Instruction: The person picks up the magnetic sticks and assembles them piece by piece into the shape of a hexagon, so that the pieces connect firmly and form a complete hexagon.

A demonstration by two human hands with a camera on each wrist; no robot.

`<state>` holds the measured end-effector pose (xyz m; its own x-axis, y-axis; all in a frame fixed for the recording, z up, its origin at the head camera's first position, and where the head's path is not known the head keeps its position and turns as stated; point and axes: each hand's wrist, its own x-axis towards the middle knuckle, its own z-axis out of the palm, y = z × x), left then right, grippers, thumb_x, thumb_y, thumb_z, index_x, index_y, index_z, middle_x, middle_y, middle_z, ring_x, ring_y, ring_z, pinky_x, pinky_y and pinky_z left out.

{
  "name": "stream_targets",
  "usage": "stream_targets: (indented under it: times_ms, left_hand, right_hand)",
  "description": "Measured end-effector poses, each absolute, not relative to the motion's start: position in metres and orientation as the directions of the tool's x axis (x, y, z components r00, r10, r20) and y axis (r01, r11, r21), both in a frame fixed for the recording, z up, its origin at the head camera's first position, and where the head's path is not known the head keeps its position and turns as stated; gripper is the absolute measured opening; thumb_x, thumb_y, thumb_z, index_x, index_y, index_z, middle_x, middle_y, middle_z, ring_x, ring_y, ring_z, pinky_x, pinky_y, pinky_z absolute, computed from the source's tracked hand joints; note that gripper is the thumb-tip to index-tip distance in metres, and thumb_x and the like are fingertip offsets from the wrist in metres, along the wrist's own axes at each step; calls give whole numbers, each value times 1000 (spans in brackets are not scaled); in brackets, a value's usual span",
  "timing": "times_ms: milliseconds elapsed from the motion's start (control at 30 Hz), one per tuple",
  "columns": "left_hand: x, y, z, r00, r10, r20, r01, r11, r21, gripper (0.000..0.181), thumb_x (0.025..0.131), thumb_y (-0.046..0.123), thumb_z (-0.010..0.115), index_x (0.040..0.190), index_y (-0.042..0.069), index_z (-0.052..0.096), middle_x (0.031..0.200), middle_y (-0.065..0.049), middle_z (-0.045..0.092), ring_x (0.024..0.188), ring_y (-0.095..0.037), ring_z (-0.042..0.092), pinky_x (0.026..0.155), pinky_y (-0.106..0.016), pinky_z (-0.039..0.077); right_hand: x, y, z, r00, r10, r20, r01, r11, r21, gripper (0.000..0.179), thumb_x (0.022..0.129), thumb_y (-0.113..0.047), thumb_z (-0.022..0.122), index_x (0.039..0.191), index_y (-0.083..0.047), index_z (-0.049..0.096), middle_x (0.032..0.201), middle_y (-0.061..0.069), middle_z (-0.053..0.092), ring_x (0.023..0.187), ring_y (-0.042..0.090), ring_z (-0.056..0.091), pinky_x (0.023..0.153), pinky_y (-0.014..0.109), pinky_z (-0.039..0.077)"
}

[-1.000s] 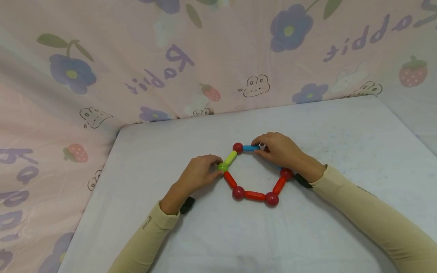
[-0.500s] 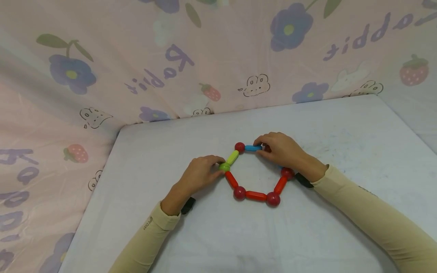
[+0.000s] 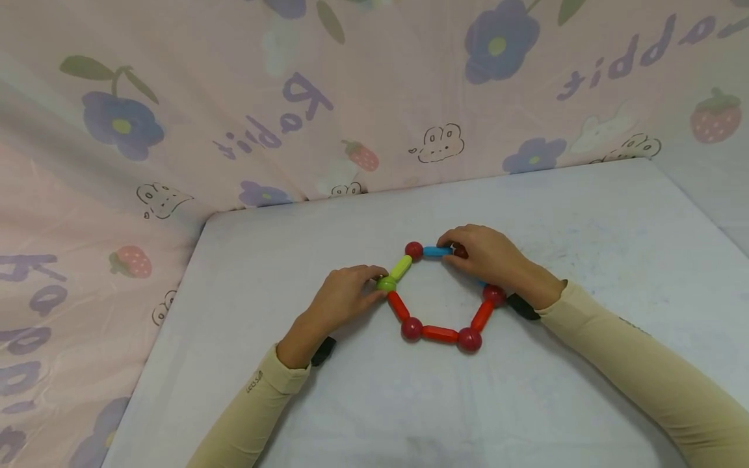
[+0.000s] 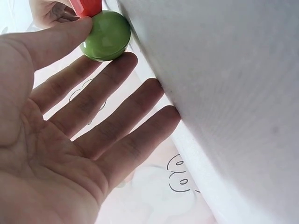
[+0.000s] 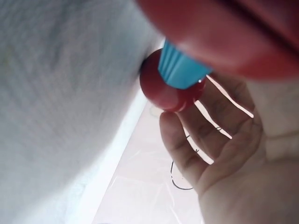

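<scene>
A six-sided ring of coloured rods joined by balls lies on the white table. At its left corner, my left hand pinches the green ball between thumb and fingers. A yellow-green rod and a red rod run from that ball. My right hand grips the red ball at the far right corner, which its fingers partly cover in the head view. From there a blue rod leads to the far red ball. A second blue rod is mostly hidden under the right hand.
Red balls and red rods form the near side of the ring. The white table ends at a pink curtain printed with flowers, strawberries and rabbits along the back and left.
The ring has shifted slightly to the right, and both hands have moved along with it. Their hold on the green ball and the red ball looks the same.
</scene>
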<state>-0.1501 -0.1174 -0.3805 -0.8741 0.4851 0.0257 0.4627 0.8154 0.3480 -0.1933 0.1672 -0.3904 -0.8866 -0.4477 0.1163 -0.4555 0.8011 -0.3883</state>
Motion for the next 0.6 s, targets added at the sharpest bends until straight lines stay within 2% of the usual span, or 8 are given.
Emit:
stream_targets:
  times_ms: [267,600]
  left_hand:
    - [-150,-117,-381,-882,471,10,445,824,351,36,89,25,76,123,17,69,114,-1,74,104,-18,69,91,-37,57]
    - [-149,-119,-376,-874,485,-16,446,816,368,41,90,29,75,128,18,65,122,-1,71,111,-19,67,95,-39,56]
  right_hand:
    - [-193,169,-390,-894,-436,101,-439,808,-394,30,88,-18,75,117,-12,70,108,7,72,90,21,60,84,41,57]
    - [-192,178,-389,-907,-419,51,-400,815,-419,30,91,-23,72,119,-13,69,106,4,71,92,19,62,84,41,56]
